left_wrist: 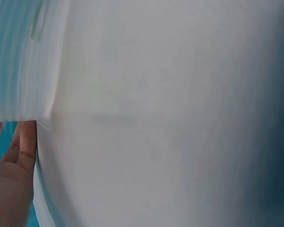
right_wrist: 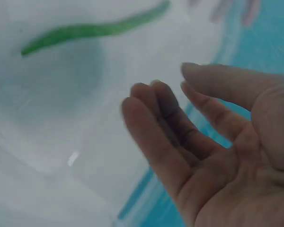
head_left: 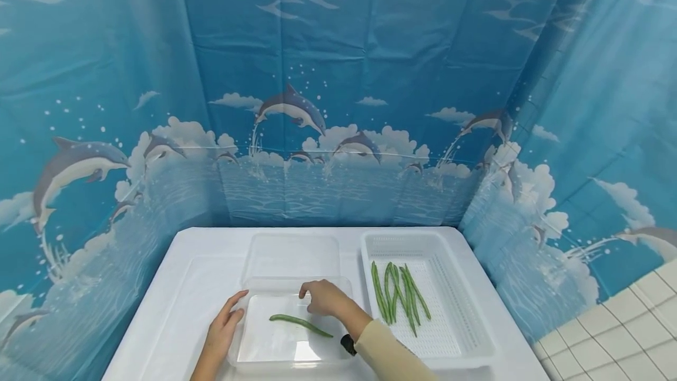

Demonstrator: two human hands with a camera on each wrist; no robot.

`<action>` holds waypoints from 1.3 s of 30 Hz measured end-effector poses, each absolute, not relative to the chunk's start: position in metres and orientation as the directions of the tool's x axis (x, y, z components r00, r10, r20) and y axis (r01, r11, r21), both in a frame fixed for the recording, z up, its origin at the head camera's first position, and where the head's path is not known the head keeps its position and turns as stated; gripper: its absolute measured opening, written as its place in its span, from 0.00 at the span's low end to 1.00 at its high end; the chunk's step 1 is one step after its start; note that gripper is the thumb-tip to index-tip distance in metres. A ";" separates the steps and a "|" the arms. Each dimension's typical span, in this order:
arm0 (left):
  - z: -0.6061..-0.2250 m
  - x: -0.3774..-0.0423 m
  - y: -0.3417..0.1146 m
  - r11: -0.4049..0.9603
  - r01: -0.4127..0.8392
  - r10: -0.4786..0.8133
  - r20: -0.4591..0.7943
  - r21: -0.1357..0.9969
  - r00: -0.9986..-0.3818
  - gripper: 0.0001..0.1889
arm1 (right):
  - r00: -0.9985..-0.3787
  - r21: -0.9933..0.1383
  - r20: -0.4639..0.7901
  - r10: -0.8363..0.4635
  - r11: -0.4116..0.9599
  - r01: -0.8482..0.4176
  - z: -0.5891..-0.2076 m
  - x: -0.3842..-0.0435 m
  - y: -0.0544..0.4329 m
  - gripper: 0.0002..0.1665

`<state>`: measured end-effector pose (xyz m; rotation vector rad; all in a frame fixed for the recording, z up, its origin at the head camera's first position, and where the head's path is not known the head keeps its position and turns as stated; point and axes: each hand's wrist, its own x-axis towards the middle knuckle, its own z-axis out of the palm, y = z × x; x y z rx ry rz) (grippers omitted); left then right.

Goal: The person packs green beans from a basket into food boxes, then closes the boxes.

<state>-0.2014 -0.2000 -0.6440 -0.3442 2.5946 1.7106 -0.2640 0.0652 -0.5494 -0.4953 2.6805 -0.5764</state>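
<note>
A single green bean [head_left: 301,323] lies in a clear plastic box [head_left: 264,363] at the front of the table; the right wrist view also shows this bean [right_wrist: 94,30]. My left hand [head_left: 221,329] touches the box's left side, its fingers extended along the wall; in the left wrist view the hand [left_wrist: 14,175] is partly cut off. Over the far right part of the box is my right hand [head_left: 325,298]. Seen from the right wrist, this hand [right_wrist: 203,137] has loosely bent fingers and thumb apart, with nothing between them.
To the right stands a white perforated basket [head_left: 444,310] with several green beans [head_left: 394,293] in it. A clear, flat plastic piece [head_left: 293,254] lies behind the box. Blue dolphin-print curtains [head_left: 338,193] surround the white table [head_left: 169,304].
</note>
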 end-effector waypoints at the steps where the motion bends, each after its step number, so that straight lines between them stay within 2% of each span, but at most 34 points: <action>1: -0.644 -0.201 -0.200 0.380 -0.193 -0.178 -0.133 0.905 -0.975 0.26 | -0.887 -0.488 -0.228 -0.401 0.836 -0.253 -0.543 -0.267 0.072 0.19; 6: -0.641 -0.201 -0.203 0.388 -0.208 -0.193 -0.142 0.898 -0.971 0.26 | -0.941 -0.635 -0.079 -0.328 0.745 -0.206 -0.508 -0.283 0.117 0.14; 9: -0.639 -0.202 -0.207 0.381 -0.225 -0.199 -0.158 0.897 -0.967 0.26 | -0.969 -0.656 -0.041 -0.244 0.738 -0.158 -0.493 -0.291 0.149 0.13; 14: -0.636 -0.202 -0.212 0.377 -0.221 -0.195 -0.156 0.900 -0.968 0.26 | -0.993 -0.637 -0.064 -0.096 0.770 -0.033 -0.487 -0.306 0.201 0.14; 19: -0.635 -0.202 -0.211 0.369 -0.216 -0.184 -0.157 0.904 -0.970 0.26 | -0.994 -0.613 -0.111 0.009 0.786 0.075 -0.504 -0.318 0.250 0.14; 24: -0.635 -0.202 -0.209 0.363 -0.225 -0.183 -0.167 0.904 -0.969 0.26 | -0.973 -0.631 -0.217 0.083 0.748 0.205 -0.535 -0.324 0.286 0.17; 31: -0.642 -0.202 -0.206 0.361 -0.214 -0.176 -0.159 0.908 -0.971 0.25 | -0.933 -0.657 -0.330 0.147 0.673 0.338 -0.570 -0.317 0.313 0.12; 35: -0.644 -0.202 -0.204 0.358 -0.211 -0.176 -0.156 0.910 -0.972 0.25 | -0.921 -0.656 -0.356 0.162 0.658 0.369 -0.582 -0.309 0.321 0.10; 39: -0.644 -0.201 -0.201 0.357 -0.214 -0.172 -0.161 0.909 -0.972 0.25 | -0.929 -0.610 -0.324 0.178 0.712 0.349 -0.592 -0.304 0.324 0.07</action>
